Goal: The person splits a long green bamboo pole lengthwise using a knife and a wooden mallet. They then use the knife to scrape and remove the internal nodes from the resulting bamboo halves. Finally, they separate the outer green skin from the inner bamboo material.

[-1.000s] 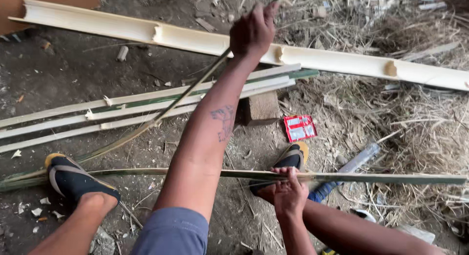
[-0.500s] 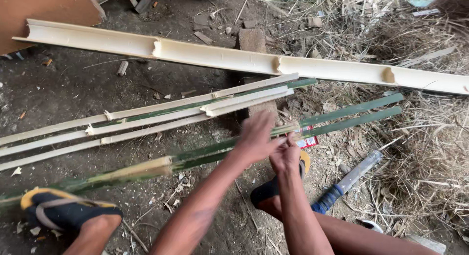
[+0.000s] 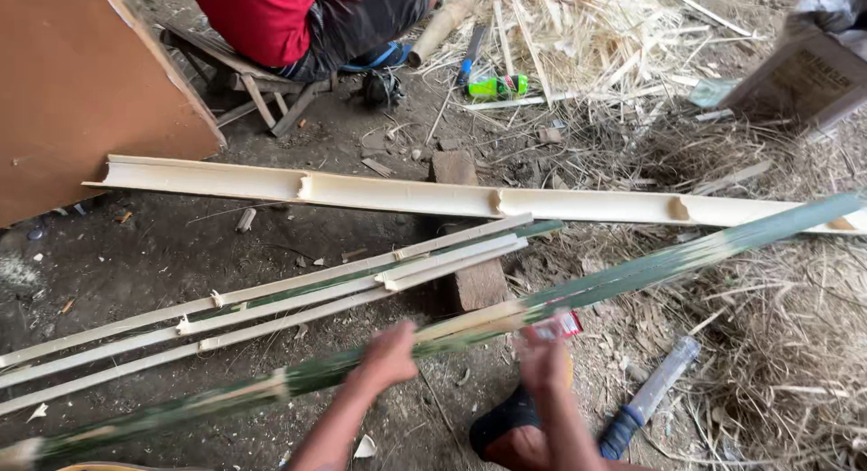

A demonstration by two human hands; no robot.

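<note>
A long green bamboo strip [image 3: 686, 252] runs slantwise from the lower left to the far right, blurred by motion. My left hand [image 3: 388, 355] is closed around it near its middle. My right hand [image 3: 540, 358] grips the same strip a little further right, also blurred. A small red packet [image 3: 567, 325] lies on the ground just beyond my right hand. My foot in a black sandal [image 3: 501, 428] is planted below my right hand.
A pale split bamboo half [image 3: 406, 196] lies across the ground, with several thin bamboo strips [image 3: 271, 308] and a wooden block [image 3: 479, 283] nearer me. A blue-handled tool [image 3: 648, 401] lies at right. A person in red [image 3: 262, 15] sits on a stool beyond. Straw [image 3: 777, 345] covers the right side.
My left hand came back from the far thin strip and closed on the green strip beside my right hand. The strip now sits higher and more slanted; the view has tilted up.
</note>
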